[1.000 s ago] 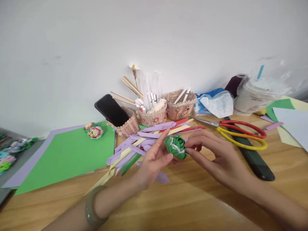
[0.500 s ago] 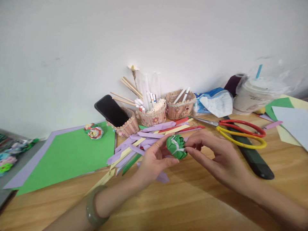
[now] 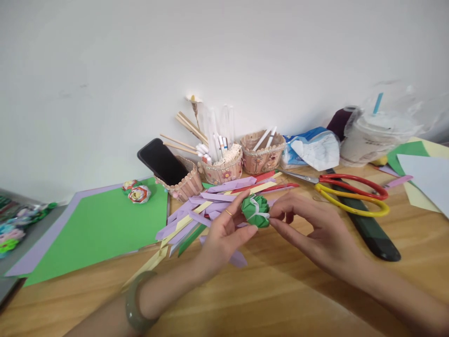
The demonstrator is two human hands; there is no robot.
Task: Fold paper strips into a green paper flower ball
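Observation:
Between my two hands, above the table, is a folded green paper ball (image 3: 251, 216) with a thin white strip winding across its front. My left hand (image 3: 226, 234) holds it from the left, thumb low at the front and fingers behind. On the right side, my right hand (image 3: 308, 222) pinches the end of the white strip between thumb and forefinger, close against the ball. Folded paper strips (image 3: 191, 217) in purple, yellow, red and green lie in a heap behind and left of the ball.
Scissors (image 3: 351, 192) with red and yellow handles rest across a dark flat bar (image 3: 372, 234) at right. Decorated baskets (image 3: 220, 172) stand by the wall, one holding a phone (image 3: 163, 161). Green paper (image 3: 105, 229) bearing small paper flowers (image 3: 139, 194) lies left; a lidded cup (image 3: 372, 140) stands back right.
The green ball has turned slightly and shifted a little left, and my left thumb now presses on its lower front. My right fingers stay at the strip's end.

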